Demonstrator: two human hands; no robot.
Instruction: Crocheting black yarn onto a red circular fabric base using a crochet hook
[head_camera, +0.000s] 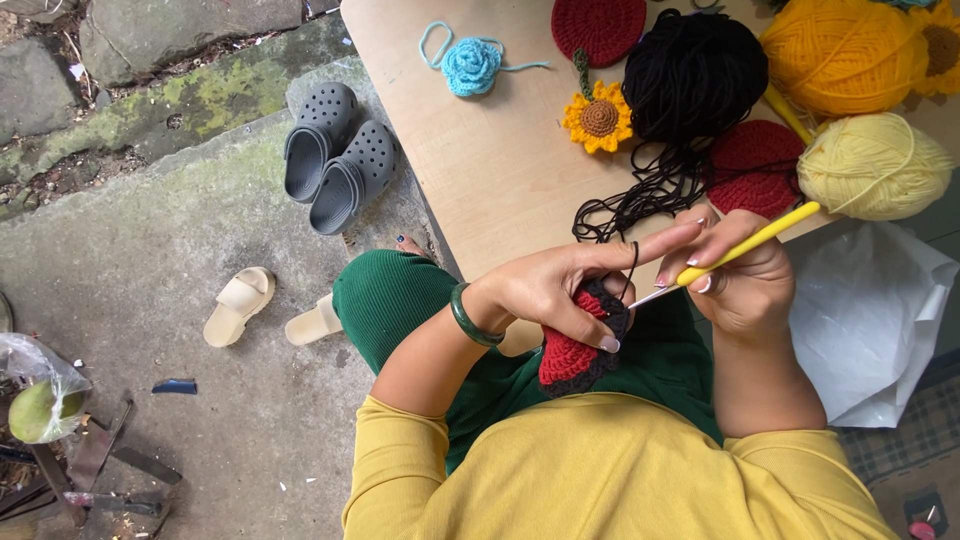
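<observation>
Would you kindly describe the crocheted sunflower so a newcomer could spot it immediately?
Start at the light wooden table and find the big black yarn ball. Just left of it lies the crocheted sunflower: yellow petals, brown centre, green stem, unlike the plain red crocheted discs nearby.
</observation>
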